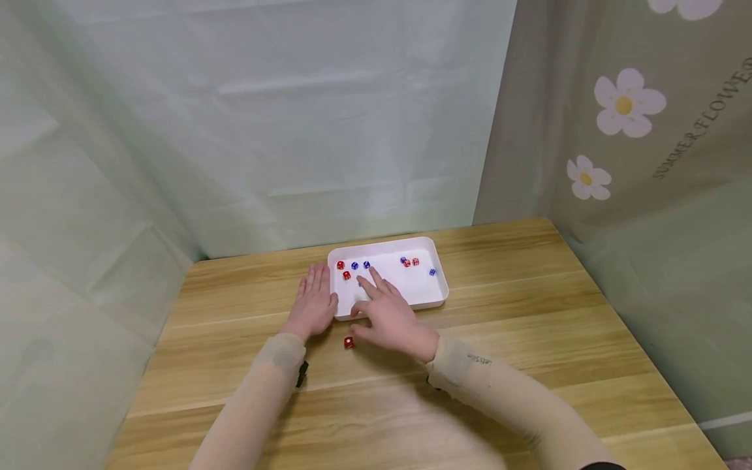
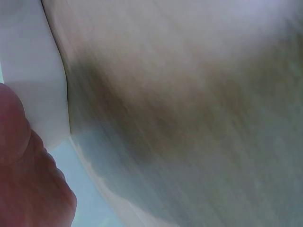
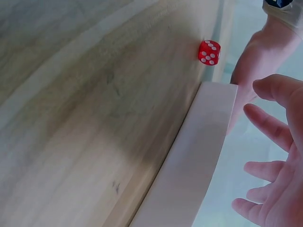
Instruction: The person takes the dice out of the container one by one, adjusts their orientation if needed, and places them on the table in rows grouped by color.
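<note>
A shallow white tray (image 1: 384, 248) holds red and blue dice. My left hand (image 1: 314, 303) lies with straight fingers along the tray's left wall, its thumb right at the edge. Over the tray's front left part is my right hand (image 1: 390, 320), fingers spread and nothing between them in the right wrist view. Just beyond its fingertips sit a blue die (image 1: 367, 265), another blue die (image 1: 354, 266) and two red dice, one a red die (image 1: 346, 275) near the left wall. One red die (image 3: 209, 52) is on the table in front of the tray, close to my right thumb.
Toward the tray's right end are a red die (image 1: 416, 262) and a blue die (image 1: 432, 271), with a red and a blue die touching beside them. The wooden table (image 1: 529, 313) meets a pale curtain (image 1: 352, 130) behind the tray.
</note>
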The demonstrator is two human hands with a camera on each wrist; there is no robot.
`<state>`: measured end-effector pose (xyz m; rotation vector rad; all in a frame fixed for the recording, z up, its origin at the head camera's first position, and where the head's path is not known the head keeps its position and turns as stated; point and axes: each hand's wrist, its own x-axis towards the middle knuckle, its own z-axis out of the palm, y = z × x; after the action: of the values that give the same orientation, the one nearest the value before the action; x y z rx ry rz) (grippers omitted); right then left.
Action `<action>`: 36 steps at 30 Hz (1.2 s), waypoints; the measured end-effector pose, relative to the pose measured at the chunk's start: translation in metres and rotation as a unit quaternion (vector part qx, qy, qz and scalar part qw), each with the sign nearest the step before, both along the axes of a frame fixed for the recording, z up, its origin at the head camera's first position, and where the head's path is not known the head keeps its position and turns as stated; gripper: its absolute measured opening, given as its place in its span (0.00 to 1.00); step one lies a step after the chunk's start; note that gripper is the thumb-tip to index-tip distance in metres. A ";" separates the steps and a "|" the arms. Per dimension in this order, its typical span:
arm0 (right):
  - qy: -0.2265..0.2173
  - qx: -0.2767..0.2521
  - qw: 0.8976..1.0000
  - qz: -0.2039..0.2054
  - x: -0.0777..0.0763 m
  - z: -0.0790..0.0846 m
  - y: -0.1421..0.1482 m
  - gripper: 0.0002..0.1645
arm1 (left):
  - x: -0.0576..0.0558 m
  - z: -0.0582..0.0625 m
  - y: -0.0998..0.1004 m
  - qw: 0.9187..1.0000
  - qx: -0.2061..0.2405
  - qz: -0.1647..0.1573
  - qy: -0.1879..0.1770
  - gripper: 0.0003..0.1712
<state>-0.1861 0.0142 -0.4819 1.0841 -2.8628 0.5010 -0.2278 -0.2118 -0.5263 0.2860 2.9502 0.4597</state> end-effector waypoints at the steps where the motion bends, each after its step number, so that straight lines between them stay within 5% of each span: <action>1: -0.001 0.002 1.000 -0.002 -0.001 0.000 0.000 0.17 | 0.000 0.000 0.000 1.000 0.002 0.002 -0.001 0.43; 36: 0.001 -0.021 0.998 -0.064 -0.036 -0.002 0.011 0.14 | 0.004 0.000 0.002 1.000 0.007 0.010 0.015 0.42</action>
<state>-0.2222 0.0249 -0.4841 0.8886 -2.8824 0.5492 -0.2236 -0.2095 -0.5259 0.2681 2.9819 0.4828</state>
